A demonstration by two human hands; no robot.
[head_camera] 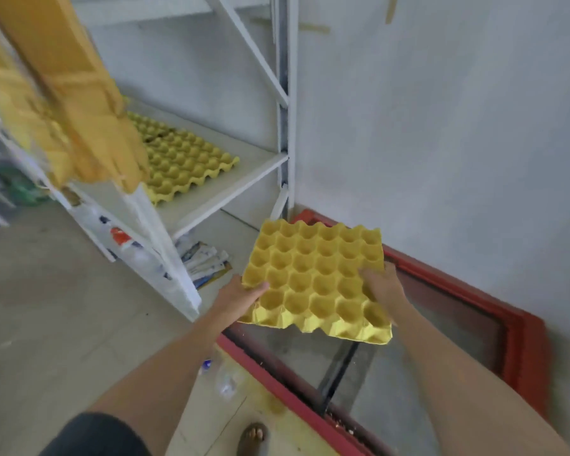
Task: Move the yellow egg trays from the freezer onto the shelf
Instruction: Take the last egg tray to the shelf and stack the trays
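Note:
I hold a yellow egg tray (316,278) in the air over the left end of the red-framed chest freezer (520,327). My left hand (241,296) grips the tray's left edge, thumb on top. My right hand (382,286) grips its right side, fingers curled over the cups. On the white shelf (244,179) to the upper left lies another stack of yellow egg trays (181,159). The freezer's glass lid is under the held tray.
A tall leaning pile of yellow cardboard (66,93) stands at the shelf's front left. Packets (208,261) lie on the floor under the shelf. A plastic bottle (226,378) lies by the freezer. My foot (252,439) is on the concrete floor. The white wall is at right.

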